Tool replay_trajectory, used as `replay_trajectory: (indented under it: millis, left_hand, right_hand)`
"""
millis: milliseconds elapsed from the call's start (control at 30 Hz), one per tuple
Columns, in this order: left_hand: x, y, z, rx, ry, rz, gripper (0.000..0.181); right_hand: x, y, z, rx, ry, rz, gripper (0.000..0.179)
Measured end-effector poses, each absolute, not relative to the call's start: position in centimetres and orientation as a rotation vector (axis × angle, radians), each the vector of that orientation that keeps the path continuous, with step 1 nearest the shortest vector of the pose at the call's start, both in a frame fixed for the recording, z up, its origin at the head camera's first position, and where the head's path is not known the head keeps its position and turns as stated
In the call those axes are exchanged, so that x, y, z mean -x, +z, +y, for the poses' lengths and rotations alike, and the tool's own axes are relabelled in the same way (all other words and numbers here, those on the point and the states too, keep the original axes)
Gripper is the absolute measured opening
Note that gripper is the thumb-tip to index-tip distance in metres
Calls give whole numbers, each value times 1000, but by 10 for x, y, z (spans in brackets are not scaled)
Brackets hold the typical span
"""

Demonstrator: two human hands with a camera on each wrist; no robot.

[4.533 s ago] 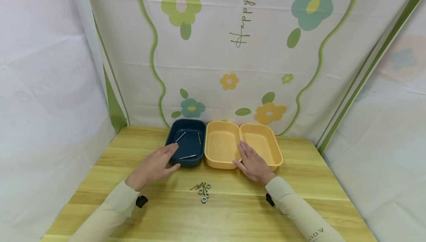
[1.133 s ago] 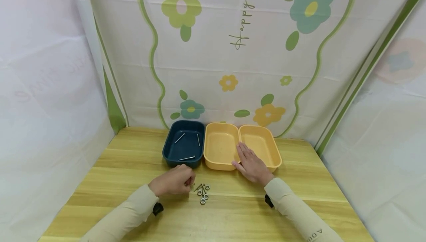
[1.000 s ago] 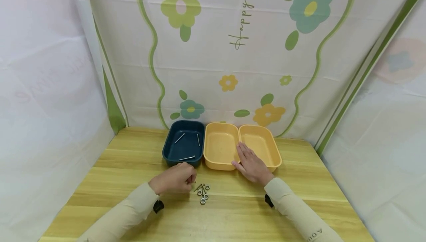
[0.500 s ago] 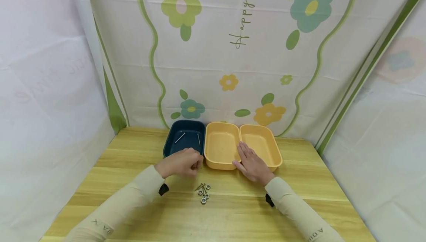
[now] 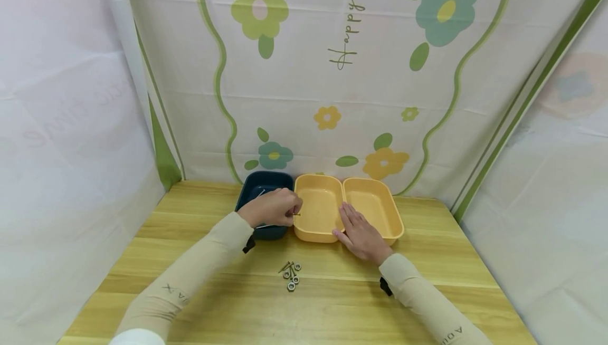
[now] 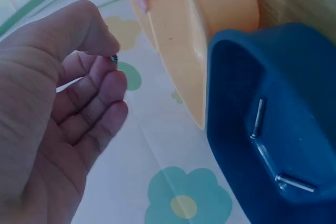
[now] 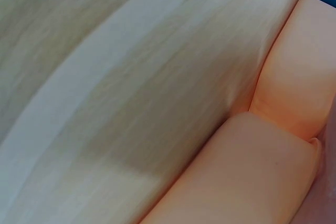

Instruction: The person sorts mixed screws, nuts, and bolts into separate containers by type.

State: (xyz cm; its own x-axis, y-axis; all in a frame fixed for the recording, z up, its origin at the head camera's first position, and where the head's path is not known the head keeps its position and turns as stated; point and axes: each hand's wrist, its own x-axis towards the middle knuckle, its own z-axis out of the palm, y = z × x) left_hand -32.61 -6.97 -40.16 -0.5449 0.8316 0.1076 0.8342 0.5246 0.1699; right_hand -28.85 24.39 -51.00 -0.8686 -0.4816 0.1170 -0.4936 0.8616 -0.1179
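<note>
My left hand (image 5: 273,207) is above the inner side of the navy bin (image 5: 244,195), its fingertips reaching over the left rim of the middle yellow bin (image 5: 315,235). Thumb and forefinger pinch a small brass-toned screw (image 5: 297,214); only its dark tip (image 6: 114,58) shows in the left wrist view. Two long silver screws (image 6: 258,119) are seen inside the navy bin there. My right hand (image 5: 362,233) lies with straight fingers across the adjoining rims of the middle and right yellow bins, holding nothing. The right wrist view shows mostly the bins' outer walls (image 7: 247,171).
On the wooden table (image 5: 332,303), in front of the bins, lies a small pile of brass-toned screws (image 5: 286,267) and several hex nuts (image 5: 291,286). The right yellow bin (image 5: 380,202) stands beside the middle one. A flower-print cloth (image 5: 285,81) rises right behind the bins.
My left hand has lifted away from the pile with a small screw and moved forward and right, over the navy bin to the middle bin's edge. My right hand has stayed in place.
</note>
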Motion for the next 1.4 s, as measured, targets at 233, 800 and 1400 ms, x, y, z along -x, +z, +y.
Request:
replay_trajectory:
  millis: [233,800,1400]
  left_hand:
    - [346,-401,-49,1483,-296,-2724,12]
    - [382,-430,-18,1416,-280,-2768,17]
    - [369,-425,-25,1192,-135,-2840,44]
  right_hand:
    - [288,-511,244,-775,240,-2958,79]
    - [290,-510,245,-774,243,-2948,79]
    - [291,-510,242,-782,239,-2941,79]
